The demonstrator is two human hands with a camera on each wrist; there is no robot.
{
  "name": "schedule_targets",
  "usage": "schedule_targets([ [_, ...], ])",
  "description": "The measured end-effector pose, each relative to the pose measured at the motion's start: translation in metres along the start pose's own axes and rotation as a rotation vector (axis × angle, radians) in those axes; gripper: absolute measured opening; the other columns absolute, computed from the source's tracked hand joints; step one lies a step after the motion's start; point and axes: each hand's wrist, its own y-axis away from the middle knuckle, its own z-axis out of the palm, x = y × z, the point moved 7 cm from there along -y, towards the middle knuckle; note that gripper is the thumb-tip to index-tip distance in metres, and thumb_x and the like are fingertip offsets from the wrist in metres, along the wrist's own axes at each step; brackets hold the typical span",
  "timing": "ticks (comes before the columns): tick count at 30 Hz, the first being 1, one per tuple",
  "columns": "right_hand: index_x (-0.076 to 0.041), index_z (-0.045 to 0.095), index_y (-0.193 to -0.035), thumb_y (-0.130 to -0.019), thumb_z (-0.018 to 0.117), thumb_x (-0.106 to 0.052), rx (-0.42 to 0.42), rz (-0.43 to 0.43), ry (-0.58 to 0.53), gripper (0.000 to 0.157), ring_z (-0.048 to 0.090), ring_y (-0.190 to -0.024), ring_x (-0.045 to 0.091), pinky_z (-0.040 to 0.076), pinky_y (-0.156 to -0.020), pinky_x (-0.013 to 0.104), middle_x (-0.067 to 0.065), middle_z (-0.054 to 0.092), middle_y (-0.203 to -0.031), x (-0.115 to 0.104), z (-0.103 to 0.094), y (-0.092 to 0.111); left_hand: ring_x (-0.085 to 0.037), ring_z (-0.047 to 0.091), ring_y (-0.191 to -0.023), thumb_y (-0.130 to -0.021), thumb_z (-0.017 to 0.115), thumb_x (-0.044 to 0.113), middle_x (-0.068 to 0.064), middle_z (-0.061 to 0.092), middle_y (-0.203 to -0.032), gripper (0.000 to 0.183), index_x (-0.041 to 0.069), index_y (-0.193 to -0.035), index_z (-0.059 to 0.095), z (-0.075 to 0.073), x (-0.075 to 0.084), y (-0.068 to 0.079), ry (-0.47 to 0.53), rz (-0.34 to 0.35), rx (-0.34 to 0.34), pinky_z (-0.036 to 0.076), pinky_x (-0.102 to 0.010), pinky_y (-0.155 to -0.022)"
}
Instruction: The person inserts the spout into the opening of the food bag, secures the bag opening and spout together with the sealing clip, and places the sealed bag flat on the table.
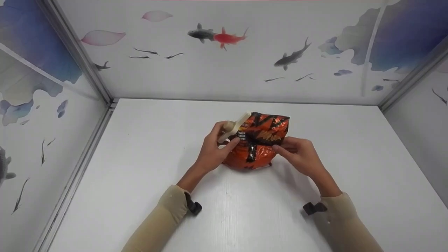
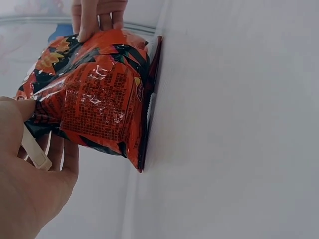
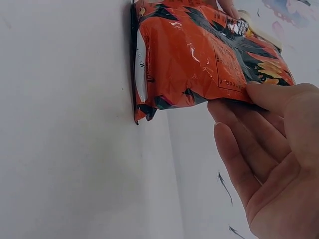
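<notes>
An orange and black snack bag (image 1: 257, 152), glossy and puffed, stands on the white table between the two hands. Along its upper left side lies a cream bar-shaped bag clip (image 1: 239, 126) with a round knob; how far it grips the bag cannot be told. My left hand (image 1: 214, 148) holds the bag's left side together with the clip, whose end (image 2: 37, 149) shows beneath the thumb in the left wrist view. On the opposite side, my right hand (image 1: 302, 155) pinches the bag's edge, thumb in front and fingers behind, as the right wrist view shows of the bag (image 3: 199, 59).
White table (image 1: 140, 175) surface lies around the bag. Behind it rises a white back panel (image 1: 217, 77) printed with fish, and side panels with metal frame edges (image 1: 75, 168) stand left and right. Each wrist wears a small black camera mount (image 1: 194, 206).
</notes>
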Motion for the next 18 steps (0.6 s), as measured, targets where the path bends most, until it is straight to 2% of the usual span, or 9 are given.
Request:
schedule_targets([
  [2,-0.016,0.083,-0.113,-0.102,0.078,-0.039,0.008,-0.008,0.009,0.026,0.082,-0.095,0.013,0.063,-0.085,0.020,-0.001,0.084,-0.102,-0.0005,0.0000,0.0003,-0.014,0.067,-0.121,-0.104,0.075,0.034,0.001,0.066,-0.139,0.049,0.021,-0.147,0.054,-0.0016,0.0012,0.0005,-0.015,0.009,0.013,0.062,-0.034,-0.098],
  [6,-0.016,0.083,-0.111,-0.103,0.077,-0.037,0.029,-0.035,0.018,0.023,0.081,-0.093,0.011,0.062,-0.084,0.018,-0.003,0.084,-0.099,-0.0030,-0.0019,0.0003,-0.015,0.067,-0.122,-0.104,0.076,0.032,0.000,0.065,-0.141,0.048,0.020,-0.146,0.055,-0.0036,0.0046,0.0001,-0.024,0.015,0.020,0.063,-0.036,-0.100],
  [12,-0.014,0.083,-0.110,-0.104,0.076,-0.031,0.065,-0.051,-0.003,0.019,0.080,-0.090,0.007,0.061,-0.084,0.015,-0.002,0.085,-0.097,-0.0062,-0.0050,0.0018,-0.019,0.068,-0.127,-0.106,0.074,0.028,-0.002,0.064,-0.144,0.043,0.019,-0.144,0.057,-0.0056,0.0076,-0.0005,-0.032,0.011,0.029,0.060,-0.042,-0.108],
  [18,-0.012,0.082,-0.108,-0.105,0.074,-0.030,0.076,-0.042,-0.051,0.019,0.080,-0.083,0.019,0.063,-0.080,0.018,0.001,0.083,-0.091,-0.0079,-0.0050,0.0026,-0.017,0.071,-0.124,-0.105,0.074,0.033,-0.002,0.067,-0.141,0.043,0.018,-0.143,0.058,-0.0082,0.0083,-0.0016,-0.059,0.004,0.058,0.060,-0.044,-0.108],
])
